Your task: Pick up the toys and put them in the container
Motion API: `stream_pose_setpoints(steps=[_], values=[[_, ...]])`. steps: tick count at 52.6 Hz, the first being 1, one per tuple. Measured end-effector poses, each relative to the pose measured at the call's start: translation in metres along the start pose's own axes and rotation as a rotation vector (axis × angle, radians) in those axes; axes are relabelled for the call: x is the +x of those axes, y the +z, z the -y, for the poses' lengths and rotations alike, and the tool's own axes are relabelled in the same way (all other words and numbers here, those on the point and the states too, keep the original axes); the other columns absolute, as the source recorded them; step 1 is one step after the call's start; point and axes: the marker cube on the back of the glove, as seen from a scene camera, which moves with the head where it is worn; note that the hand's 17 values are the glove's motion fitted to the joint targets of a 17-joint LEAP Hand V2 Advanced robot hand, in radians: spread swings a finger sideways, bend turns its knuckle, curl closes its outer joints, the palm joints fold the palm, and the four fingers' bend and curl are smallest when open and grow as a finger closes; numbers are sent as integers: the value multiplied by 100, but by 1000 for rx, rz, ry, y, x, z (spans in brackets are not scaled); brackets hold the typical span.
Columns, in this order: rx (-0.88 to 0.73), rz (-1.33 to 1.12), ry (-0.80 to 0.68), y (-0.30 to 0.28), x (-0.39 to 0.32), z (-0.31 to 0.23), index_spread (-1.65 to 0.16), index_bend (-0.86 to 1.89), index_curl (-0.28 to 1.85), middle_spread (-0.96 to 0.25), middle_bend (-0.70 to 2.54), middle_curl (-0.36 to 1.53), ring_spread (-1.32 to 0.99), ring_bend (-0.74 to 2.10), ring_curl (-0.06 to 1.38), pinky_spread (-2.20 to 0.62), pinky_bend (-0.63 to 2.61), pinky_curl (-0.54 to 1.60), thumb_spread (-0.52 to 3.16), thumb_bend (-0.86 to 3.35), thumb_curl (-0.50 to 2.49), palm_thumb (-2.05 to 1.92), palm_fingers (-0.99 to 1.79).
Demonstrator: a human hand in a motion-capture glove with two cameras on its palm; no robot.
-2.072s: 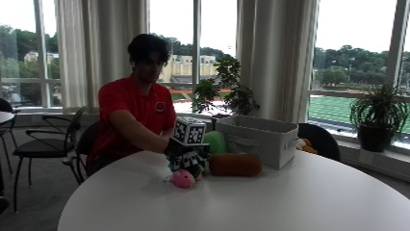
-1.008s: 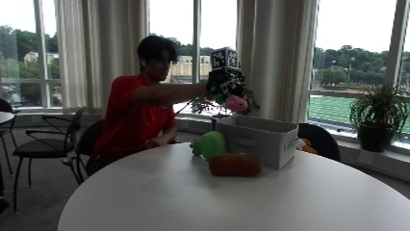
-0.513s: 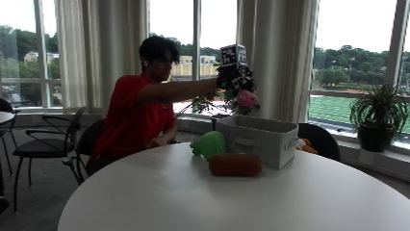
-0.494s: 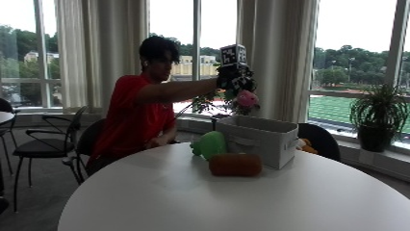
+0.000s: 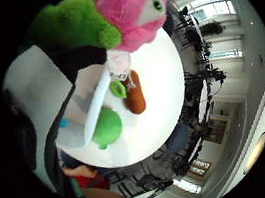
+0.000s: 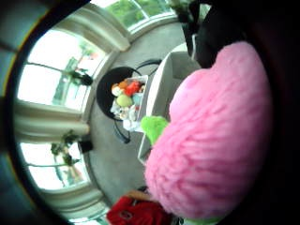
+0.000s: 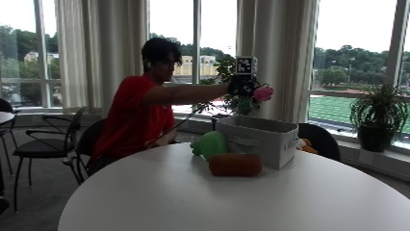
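Pink plush toy (image 7: 263,93), clamped in the gloved right hand's grip (image 7: 241,86), hangs above the container (image 7: 256,140).

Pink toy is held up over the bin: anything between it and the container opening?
Nothing visible does. The right hand holds the pink plush toy in the air above the white container, whose top is open. The green toy and brown toy lie on the table beside the container, out of the drop path.
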Motion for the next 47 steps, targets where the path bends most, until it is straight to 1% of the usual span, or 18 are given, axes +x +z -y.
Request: stream_pose_setpoints(steps=[2,4,5,6,9,12,15,18,20,23,26,30,33,39,41,44,45,47], values=[[-44,25,15,2,3,-3,-43,32,110,-46,67,98,-38,111,63,-38,139,56,49,24,140,28,24],[-78,35,62,4,7,-3,-44,24,106,-45,64,95,-37,109,62,-36,141,55,58,21,137,23,22],[-91,46,51,5,8,-4,-45,22,103,-44,59,93,-36,104,60,-34,142,55,63,18,134,18,17],[-100,61,16,5,8,-6,-45,15,99,-42,53,91,-36,102,59,-32,142,54,68,15,130,15,0],[-122,113,-84,4,7,-13,-47,9,91,-37,41,85,-32,96,57,-25,146,54,80,12,122,11,-14],[-131,136,-33,5,4,-13,-47,5,81,-31,31,79,-28,88,52,-17,146,52,90,8,114,6,-22],[-121,148,60,5,9,-10,-46,5,74,-27,25,75,-25,81,49,-11,146,50,99,5,105,4,-23],[-97,196,76,4,20,-10,-45,6,69,-23,21,71,-22,75,46,-7,144,49,105,2,98,2,-23],[-71,180,15,4,26,-14,-45,7,65,-21,18,69,-21,72,45,-4,143,48,108,1,93,2,-22],[-15,114,-142,4,34,-21,-44,7,60,-19,16,65,-20,69,43,-2,141,46,112,-1,87,1,-19],[36,126,-146,-1,38,-21,-44,8,56,-18,14,62,-20,67,42,-3,143,46,115,-2,81,0,-14],[81,67,-278,-3,42,-26,-44,10,51,-17,15,58,-22,70,42,-8,143,44,118,-2,75,0,-9],[85,49,-307,-2,43,-27,-44,11,48,-17,16,56,-23,70,41,-10,142,43,119,-2,71,1,-8],[77,69,-276,-4,41,-32,-44,14,44,-17,17,53,-23,68,40,-8,136,41,120,-2,64,1,-7],[62,107,-206,-5,37,-37,-44,14,43,-18,18,52,-23,66,39,-6,134,40,120,-2,62,1,-8],[43,126,-30,-2,38,-36,-44,14,42,-17,18,50,-23,65,38,-4,132,39,121,-2,59,1,-7],[41,115,-7,0,41,-36,-44,15,41,-18,17,50,-23,64,38,-4,132,38,121,-2,58,1,-7],[43,101,-60,4,44,-41,-44,15,40,-18,18,49,-23,63,38,-3,130,38,121,-2,57,1,-7]])
